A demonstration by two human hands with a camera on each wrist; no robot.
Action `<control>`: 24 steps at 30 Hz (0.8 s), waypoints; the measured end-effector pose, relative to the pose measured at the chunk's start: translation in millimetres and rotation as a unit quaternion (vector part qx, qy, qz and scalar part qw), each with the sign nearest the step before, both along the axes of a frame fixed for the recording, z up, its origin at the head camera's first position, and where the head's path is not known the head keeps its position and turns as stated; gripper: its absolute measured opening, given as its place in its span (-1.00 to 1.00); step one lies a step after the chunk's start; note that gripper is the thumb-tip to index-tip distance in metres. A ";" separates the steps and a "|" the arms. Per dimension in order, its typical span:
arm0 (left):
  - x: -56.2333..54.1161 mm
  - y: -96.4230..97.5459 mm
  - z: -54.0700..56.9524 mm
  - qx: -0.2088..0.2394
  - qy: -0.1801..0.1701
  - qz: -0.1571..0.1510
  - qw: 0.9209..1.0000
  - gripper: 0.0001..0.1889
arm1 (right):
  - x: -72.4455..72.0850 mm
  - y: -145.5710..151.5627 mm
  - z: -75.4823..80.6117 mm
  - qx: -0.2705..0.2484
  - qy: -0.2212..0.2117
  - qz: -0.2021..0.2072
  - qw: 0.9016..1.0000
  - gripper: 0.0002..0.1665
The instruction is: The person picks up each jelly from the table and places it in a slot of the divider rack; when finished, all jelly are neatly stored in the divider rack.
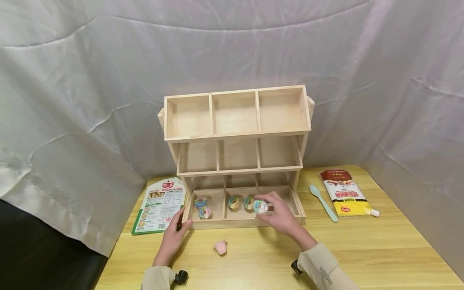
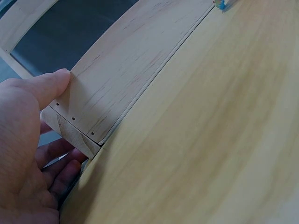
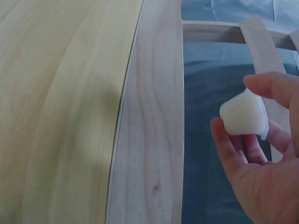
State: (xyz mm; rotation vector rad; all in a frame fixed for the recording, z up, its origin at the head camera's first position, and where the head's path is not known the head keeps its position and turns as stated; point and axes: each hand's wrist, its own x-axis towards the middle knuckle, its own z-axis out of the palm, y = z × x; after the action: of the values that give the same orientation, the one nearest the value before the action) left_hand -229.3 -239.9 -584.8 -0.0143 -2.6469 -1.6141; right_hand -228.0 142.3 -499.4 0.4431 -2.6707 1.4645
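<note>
A pale wooden three-tier rack [image 1: 237, 136] stands on the table, each tier split into three compartments. My left hand [image 1: 172, 237] grips its lower front left corner, thumb on the front board [image 2: 107, 70] and fingers round the side. In my right hand [image 1: 278, 213] a small jelly cup [image 1: 260, 206] is held above the bottom tier, near the divider between middle and right compartments; its whitish cup body [image 3: 243, 114] shows in the right wrist view. Two jelly cups [image 1: 204, 212] lie in the bottom left compartment and two more [image 1: 234, 202] in the bottom middle one.
A pink jelly cup [image 1: 220, 247] lies on the table before the rack. Left of the rack is a flat green-and-white food packet [image 1: 159, 206]. To the right are a pale green spoon [image 1: 324, 203] and a red, white and yellow spouted pouch [image 1: 344, 193]. Grey curtains surround the table.
</note>
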 end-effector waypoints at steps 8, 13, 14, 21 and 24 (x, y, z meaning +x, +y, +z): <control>0.2 -0.1 -0.2 -0.004 0.003 -0.002 1.000 -0.25 | -8.8 9.2 -4.2 -0.008 -0.011 -0.040 0.999 -0.36; 0.2 -0.2 -0.1 -0.003 -0.001 -0.002 1.000 -0.25 | -14.1 14.2 -4.5 -0.013 -0.004 -0.053 0.999 -0.39; 0.3 -0.2 -0.1 -0.002 -0.001 -0.002 1.000 -0.24 | -15.0 14.9 -4.6 -0.014 -0.004 -0.053 0.999 -0.40; 1.0 0.2 0.5 -0.001 -0.002 0.000 1.000 -0.24 | -20.5 17.7 -8.2 -0.019 0.003 -0.052 0.998 -0.43; 1.0 0.3 0.7 -0.005 0.000 0.000 1.000 -0.24 | -22.7 17.6 -10.5 -0.020 0.005 -0.057 0.998 -0.44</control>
State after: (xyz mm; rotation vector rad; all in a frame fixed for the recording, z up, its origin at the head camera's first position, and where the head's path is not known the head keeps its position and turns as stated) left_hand -228.3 -239.6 -584.1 -0.0162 -2.6553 -1.6006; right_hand -250.7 159.9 -510.0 0.2881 -2.6061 1.4769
